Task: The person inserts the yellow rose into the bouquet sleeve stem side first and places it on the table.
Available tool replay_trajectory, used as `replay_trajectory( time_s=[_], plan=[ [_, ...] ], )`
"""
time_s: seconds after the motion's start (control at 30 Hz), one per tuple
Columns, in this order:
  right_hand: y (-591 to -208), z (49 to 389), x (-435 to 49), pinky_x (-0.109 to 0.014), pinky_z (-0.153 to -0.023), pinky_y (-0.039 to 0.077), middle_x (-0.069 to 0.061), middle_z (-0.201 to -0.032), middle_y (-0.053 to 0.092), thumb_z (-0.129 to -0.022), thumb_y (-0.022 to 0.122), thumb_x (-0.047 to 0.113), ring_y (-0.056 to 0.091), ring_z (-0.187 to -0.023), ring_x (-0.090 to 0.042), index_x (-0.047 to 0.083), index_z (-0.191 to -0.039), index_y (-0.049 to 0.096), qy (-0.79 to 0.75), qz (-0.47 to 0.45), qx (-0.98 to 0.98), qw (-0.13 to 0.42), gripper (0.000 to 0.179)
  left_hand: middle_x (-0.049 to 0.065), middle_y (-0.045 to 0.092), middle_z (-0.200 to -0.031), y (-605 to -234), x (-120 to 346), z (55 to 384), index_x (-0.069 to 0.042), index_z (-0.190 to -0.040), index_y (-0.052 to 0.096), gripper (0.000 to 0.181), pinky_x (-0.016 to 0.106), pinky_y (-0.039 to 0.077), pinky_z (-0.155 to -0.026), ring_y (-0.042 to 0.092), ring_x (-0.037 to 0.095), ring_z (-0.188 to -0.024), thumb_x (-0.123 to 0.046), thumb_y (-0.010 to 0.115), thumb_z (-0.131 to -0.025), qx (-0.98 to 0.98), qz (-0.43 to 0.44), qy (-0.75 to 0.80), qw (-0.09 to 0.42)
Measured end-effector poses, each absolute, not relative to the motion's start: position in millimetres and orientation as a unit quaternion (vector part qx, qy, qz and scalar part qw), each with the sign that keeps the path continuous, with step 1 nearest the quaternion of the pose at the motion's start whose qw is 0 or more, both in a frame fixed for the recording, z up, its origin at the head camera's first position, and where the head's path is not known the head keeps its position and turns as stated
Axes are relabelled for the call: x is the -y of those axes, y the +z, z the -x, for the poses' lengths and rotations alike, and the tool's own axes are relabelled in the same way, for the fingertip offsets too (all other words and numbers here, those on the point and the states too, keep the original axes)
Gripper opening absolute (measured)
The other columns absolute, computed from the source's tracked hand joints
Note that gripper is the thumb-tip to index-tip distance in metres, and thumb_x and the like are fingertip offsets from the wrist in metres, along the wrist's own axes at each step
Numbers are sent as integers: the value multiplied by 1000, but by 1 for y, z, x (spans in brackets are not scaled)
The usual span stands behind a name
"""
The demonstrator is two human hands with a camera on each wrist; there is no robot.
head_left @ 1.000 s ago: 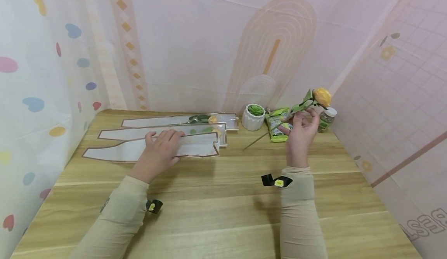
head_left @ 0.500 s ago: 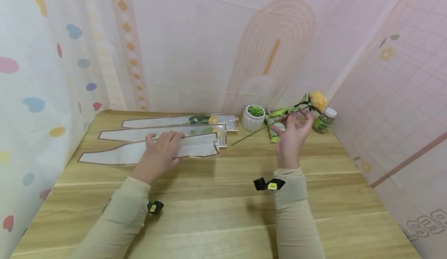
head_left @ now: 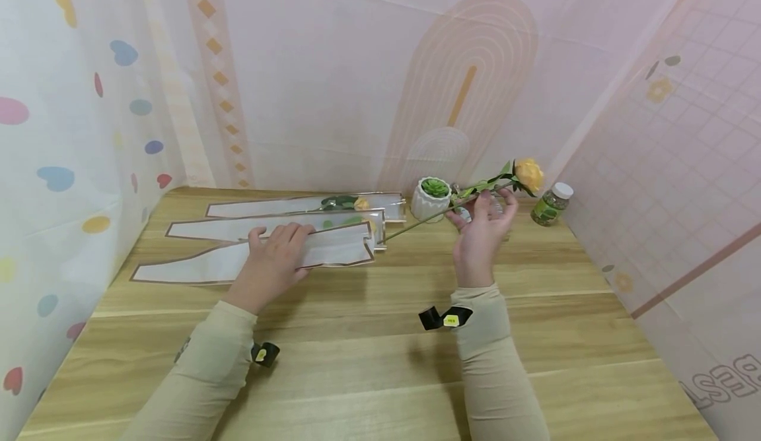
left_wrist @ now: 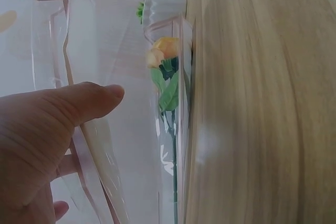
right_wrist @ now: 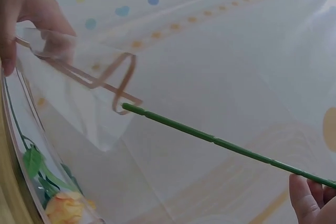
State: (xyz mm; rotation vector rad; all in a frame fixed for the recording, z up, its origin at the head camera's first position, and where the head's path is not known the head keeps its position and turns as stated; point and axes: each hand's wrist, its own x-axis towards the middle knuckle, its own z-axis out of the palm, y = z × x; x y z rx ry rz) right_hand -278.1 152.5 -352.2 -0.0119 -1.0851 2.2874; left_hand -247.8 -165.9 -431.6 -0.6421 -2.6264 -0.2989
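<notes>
In the head view my left hand [head_left: 273, 256] grips a clear, brown-edged flower sleeve [head_left: 196, 264], its wider end toward the right. My right hand [head_left: 483, 230] pinches the stem of an artificial yellow rose [head_left: 528, 175], bloom up and to the right, stem slanting down-left. Seen from the right wrist, the green stem [right_wrist: 210, 139] has its tip right at the mouth of the sleeve [right_wrist: 102, 111]. Behind lie two similar sleeves, each with a yellow rose inside; one of these roses [left_wrist: 169, 85] shows in the left wrist view beside my left thumb.
A white pot [head_left: 431, 204] with a green succulent stands at the back of the wooden table [head_left: 357, 375]. Right of it, a green packet is mostly hidden by my right hand. A jar with a white lid [head_left: 551, 204] stands further right. Patterned cloth walls enclose the table.
My right hand has moved left with the rose, bringing the stem tip to the mouth of the sleeve. My left hand stays nearly still; the sleeve's narrow end has shifted slightly left and down.
</notes>
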Motion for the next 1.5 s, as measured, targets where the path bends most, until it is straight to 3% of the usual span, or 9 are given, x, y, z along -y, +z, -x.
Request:
replay_trajectory(
  time_s=[0.47,0.73,0.93,1.1,1.33,1.5],
  plan=[
    [-366,272,-114,-34,-56,60,-15,-107,59,-106,47,12,66,-80,-23,12,-130,36,860,-18,420,289,27,16,62,-119,-432,166,248,-2,-130,52,71,69,31,-95,59,36,-110,-16,89,-71,931,229,-148,244],
    [-373,268,-96,-33,-62,61,-17,-113,64,-104,51,5,71,-82,-25,7,-139,36,863,-63,424,268,38,18,61,-116,-433,165,248,0,-128,51,70,67,32,-94,59,37,-110,-15,88,-71,926,224,-157,259],
    [-375,267,-90,-34,-66,61,-18,-100,68,-101,56,1,72,-80,-24,3,-132,43,843,-84,456,271,34,19,61,-117,-431,164,247,0,-129,51,72,67,33,-92,59,38,-110,-16,89,-70,926,222,-160,259],
    [-377,266,-84,-32,-67,60,-12,-92,74,-98,62,-1,74,-78,-20,4,-122,50,828,-75,493,258,27,19,59,-118,-431,164,247,0,-129,50,71,67,35,-91,58,38,-111,-15,88,-71,927,219,-166,256],
    [-379,263,-77,-40,-73,61,-8,-95,74,-96,63,-3,73,-82,-16,2,-118,58,803,-78,543,233,23,19,59,-120,-431,165,247,1,-130,50,71,67,35,-91,58,38,-111,-16,88,-73,928,215,-172,252],
    [-381,262,-74,-33,-73,60,-9,-101,71,-94,60,-6,68,-85,-11,-6,-118,63,773,-66,593,216,24,18,59,-118,-430,164,248,0,-130,50,70,66,35,-92,58,37,-110,-17,88,-74,927,213,-177,255]
  ],
)
